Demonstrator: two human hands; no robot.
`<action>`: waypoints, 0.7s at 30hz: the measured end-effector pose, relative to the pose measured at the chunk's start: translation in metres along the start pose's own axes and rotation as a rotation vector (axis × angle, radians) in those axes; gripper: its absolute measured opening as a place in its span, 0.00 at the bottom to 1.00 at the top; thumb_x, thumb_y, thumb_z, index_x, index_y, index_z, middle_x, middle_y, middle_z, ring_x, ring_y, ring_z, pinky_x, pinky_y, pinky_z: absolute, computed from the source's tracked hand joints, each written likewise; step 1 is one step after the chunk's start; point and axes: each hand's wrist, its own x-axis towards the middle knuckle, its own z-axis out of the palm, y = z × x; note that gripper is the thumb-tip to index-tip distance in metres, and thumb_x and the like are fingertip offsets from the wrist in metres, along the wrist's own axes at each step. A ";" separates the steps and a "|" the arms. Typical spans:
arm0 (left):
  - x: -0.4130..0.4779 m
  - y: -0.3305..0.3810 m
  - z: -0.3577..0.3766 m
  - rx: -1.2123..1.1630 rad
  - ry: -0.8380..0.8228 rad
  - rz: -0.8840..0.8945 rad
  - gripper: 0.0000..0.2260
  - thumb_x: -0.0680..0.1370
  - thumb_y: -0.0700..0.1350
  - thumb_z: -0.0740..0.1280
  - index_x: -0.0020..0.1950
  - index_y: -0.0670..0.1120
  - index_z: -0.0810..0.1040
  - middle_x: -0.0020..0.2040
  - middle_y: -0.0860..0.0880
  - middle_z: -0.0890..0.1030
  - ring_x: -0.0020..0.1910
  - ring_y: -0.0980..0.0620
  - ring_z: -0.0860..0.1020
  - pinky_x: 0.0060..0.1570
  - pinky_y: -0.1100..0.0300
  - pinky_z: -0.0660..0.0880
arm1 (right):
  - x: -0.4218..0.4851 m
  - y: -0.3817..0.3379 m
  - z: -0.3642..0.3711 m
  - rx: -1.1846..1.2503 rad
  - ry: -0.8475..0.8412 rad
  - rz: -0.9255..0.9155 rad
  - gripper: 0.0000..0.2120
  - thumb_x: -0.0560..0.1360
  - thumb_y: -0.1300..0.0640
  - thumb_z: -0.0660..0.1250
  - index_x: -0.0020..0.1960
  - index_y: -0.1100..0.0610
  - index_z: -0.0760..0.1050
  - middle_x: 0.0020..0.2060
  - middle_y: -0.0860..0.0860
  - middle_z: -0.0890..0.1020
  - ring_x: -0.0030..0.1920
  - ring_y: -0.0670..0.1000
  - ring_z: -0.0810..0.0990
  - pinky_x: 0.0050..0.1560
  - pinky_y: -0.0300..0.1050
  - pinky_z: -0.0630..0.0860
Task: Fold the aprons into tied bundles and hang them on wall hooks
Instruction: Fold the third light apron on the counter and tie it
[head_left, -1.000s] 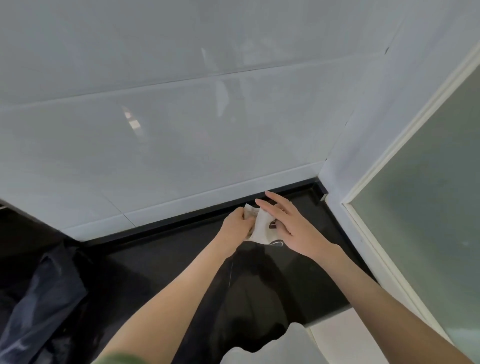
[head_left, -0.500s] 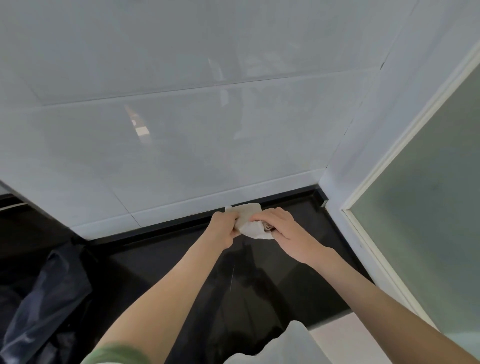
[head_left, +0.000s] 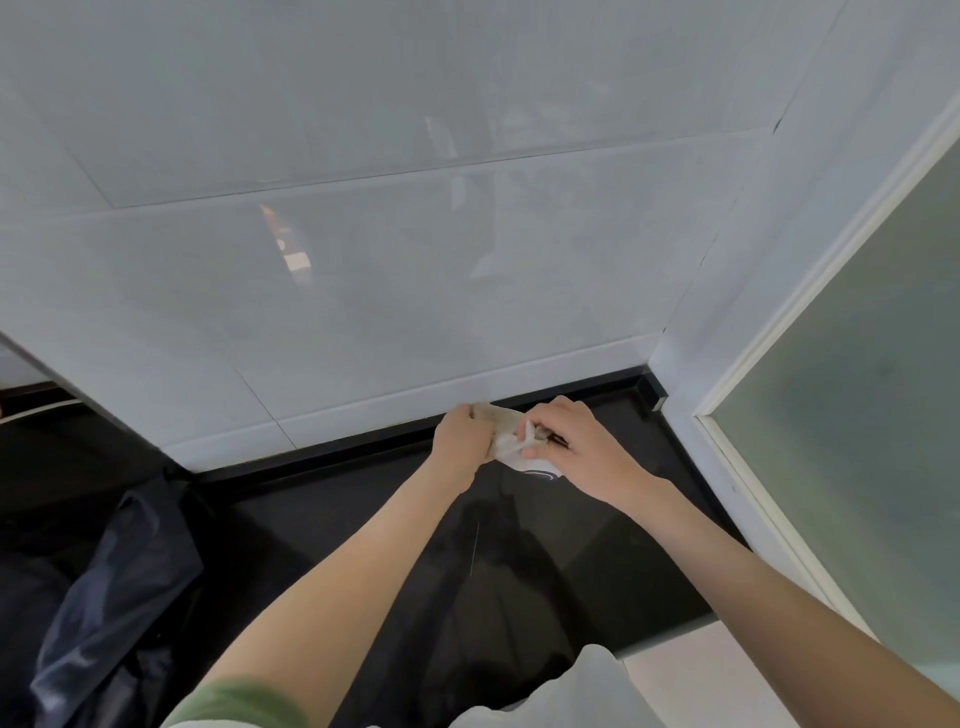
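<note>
A small off-white apron bundle with a dark mark near its lower edge is held above the back of the black countertop, close to the wall. My left hand grips its left end. My right hand is closed on its right side, fingers pinching a fold of the cloth. Much of the bundle is hidden between the two hands. No wall hooks are visible.
White glossy wall tiles rise behind the counter. A frosted glass door with a white frame stands at the right. Dark plastic bags lie at the left. White cloth shows at the bottom edge.
My right hand went from open fingers laid on the bundle to a closed pinch on the cloth. The bundle has been squeezed smaller between both hands, which stayed near the wall.
</note>
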 end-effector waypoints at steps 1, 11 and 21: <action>-0.003 -0.002 0.000 0.016 -0.016 0.089 0.12 0.81 0.41 0.58 0.61 0.40 0.75 0.54 0.44 0.79 0.49 0.47 0.77 0.44 0.57 0.76 | 0.003 -0.003 -0.003 0.051 -0.023 0.071 0.02 0.76 0.59 0.66 0.45 0.55 0.74 0.41 0.46 0.74 0.46 0.43 0.67 0.49 0.42 0.62; -0.017 -0.001 -0.011 0.011 -0.421 0.270 0.10 0.80 0.45 0.62 0.57 0.47 0.80 0.54 0.44 0.82 0.52 0.49 0.80 0.55 0.54 0.78 | 0.016 -0.014 -0.007 0.213 -0.089 0.249 0.04 0.77 0.58 0.66 0.48 0.59 0.76 0.46 0.52 0.79 0.49 0.53 0.78 0.51 0.48 0.74; -0.026 -0.009 -0.020 -0.279 -0.657 0.244 0.20 0.77 0.47 0.70 0.66 0.42 0.73 0.61 0.43 0.80 0.60 0.47 0.79 0.63 0.52 0.74 | 0.018 -0.016 0.000 0.366 -0.024 0.224 0.15 0.78 0.62 0.62 0.58 0.42 0.73 0.43 0.49 0.76 0.44 0.46 0.76 0.49 0.41 0.75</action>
